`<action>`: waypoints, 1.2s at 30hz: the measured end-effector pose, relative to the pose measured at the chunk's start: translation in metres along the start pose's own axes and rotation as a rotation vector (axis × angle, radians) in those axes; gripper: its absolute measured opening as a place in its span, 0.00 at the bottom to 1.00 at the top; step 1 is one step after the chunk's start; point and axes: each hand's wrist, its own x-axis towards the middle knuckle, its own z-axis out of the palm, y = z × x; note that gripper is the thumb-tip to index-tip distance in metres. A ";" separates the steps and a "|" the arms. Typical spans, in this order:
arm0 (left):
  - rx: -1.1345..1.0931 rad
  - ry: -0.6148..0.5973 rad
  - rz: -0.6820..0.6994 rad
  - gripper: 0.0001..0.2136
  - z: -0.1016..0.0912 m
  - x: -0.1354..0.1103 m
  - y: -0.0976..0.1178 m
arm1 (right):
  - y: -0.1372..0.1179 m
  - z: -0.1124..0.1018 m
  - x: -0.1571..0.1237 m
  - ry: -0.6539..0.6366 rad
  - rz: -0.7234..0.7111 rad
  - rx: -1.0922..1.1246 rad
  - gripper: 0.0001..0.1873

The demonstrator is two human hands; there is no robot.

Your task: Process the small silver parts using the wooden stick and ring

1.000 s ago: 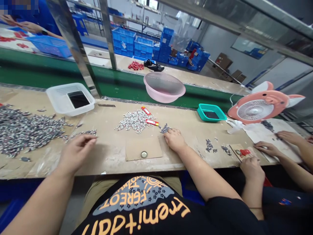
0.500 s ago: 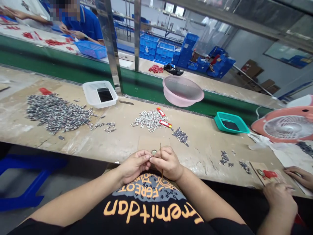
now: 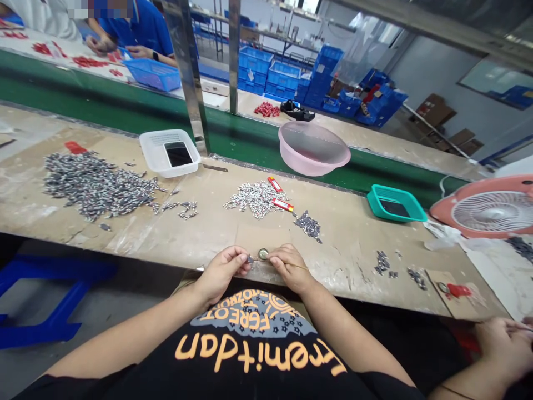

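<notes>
My left hand point(image 3: 227, 269) pinches a small dark grey part point(image 3: 250, 259) between thumb and fingertips at the table's front edge. My right hand point(image 3: 291, 268) is closed on a thin brown stick point(image 3: 298, 266), which points left toward that part; whether its tip touches the part is too small to tell. Between the hands lies a bottle cap point(image 3: 263, 254), open side up, with something pale inside. Beyond them are a pile of small silvery-white parts point(image 3: 254, 198) with two red-and-yellow packets point(image 3: 283, 205) on it, and a smaller pile of dark grey parts point(image 3: 308, 225).
A large heap of grey parts point(image 3: 97, 183) lies left, beside a white basket point(image 3: 149, 149) holding a phone. A pink basin point(image 3: 312, 161), green basket point(image 3: 377, 206) and orange fan point(image 3: 445, 208) stand behind and right. A co-worker's hands point(image 3: 506, 344) are at the right edge.
My hands have moved apart, uncovering the bottle cap. The stick in my right hand has swung from upright to nearly level. The co-worker's hands at right have drawn back off the table.
</notes>
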 end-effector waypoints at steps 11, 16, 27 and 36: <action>0.036 -0.016 0.004 0.09 0.000 -0.001 -0.002 | -0.021 -0.002 0.001 0.113 0.111 0.268 0.16; 0.056 -0.025 0.008 0.09 0.002 -0.002 0.001 | -0.039 0.000 0.004 0.118 0.044 0.377 0.15; 0.042 -0.020 0.008 0.09 0.000 -0.002 0.000 | -0.043 0.003 0.011 0.057 -0.064 0.255 0.14; 0.047 -0.029 0.017 0.09 -0.002 -0.001 -0.002 | -0.043 0.002 0.010 0.068 -0.092 0.207 0.12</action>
